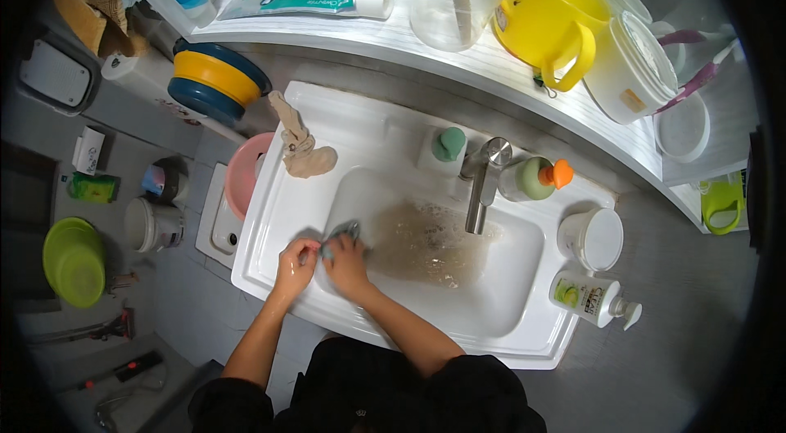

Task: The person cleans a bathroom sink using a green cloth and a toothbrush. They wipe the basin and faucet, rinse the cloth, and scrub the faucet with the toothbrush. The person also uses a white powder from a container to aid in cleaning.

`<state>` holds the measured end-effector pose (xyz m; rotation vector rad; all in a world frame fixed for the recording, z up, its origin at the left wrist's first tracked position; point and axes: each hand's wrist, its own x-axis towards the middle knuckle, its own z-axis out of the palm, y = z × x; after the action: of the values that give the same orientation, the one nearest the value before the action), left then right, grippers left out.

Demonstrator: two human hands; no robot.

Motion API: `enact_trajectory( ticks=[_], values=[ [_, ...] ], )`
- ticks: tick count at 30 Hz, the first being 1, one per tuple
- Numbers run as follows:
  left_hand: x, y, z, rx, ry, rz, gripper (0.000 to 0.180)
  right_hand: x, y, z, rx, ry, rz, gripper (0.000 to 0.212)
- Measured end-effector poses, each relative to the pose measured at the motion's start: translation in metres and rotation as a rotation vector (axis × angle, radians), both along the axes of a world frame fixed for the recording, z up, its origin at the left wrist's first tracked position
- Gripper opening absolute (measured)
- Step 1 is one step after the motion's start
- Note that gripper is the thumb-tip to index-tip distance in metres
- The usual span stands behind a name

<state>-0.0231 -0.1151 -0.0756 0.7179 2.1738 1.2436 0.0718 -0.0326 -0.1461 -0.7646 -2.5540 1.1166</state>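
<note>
Both my hands are over the left end of the white sink [528, 281]. A small wet grey cloth [350, 228], perhaps a sock, is bunched under and past the fingers of my right hand [347, 268], which presses and grips it against the basin. Close beside it, my left hand [296, 269] is closed, thumb and fingers pinched at the near edge of that cloth. Murky brownish water [426, 249] with some foam lies in the basin. A crumpled beige sock [304, 146] rests on the ledge at the upper left.
A metal faucet [483, 187] stands at the back, between a green-topped bottle [447, 145] and an orange-topped pump bottle [532, 178]. On the right rim are a lidded white tub [591, 239] and white pump bottle [589, 299]. Above hangs a crowded shelf [360, 38].
</note>
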Motion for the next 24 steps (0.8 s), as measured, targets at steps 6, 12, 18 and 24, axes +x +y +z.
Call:
enact_trajectory(
  ticks=[6, 12, 18, 24],
  values=[
    [0.029, 0.022, -0.018, -0.068, 0.166, -0.447, 0.017, 0.103, 0.023, 0.002, -0.269, -0.027, 0.324, 0.029],
    [0.087, 0.053, -0.037, -0.076, 0.025, -0.707, 0.052, 0.195, 0.092, 0.026, -0.485, -0.294, 0.071, 0.038],
    [0.113, 0.117, -0.061, -0.103, -0.598, -0.685, 0.059, 0.192, 0.143, 0.045, -0.481, -0.286, -0.112, 0.052],
    [0.078, 0.119, -0.146, -0.328, 0.067, -0.516, 0.065, 0.187, 0.145, -0.004, 0.133, -0.602, -0.282, 0.062]
  ],
)
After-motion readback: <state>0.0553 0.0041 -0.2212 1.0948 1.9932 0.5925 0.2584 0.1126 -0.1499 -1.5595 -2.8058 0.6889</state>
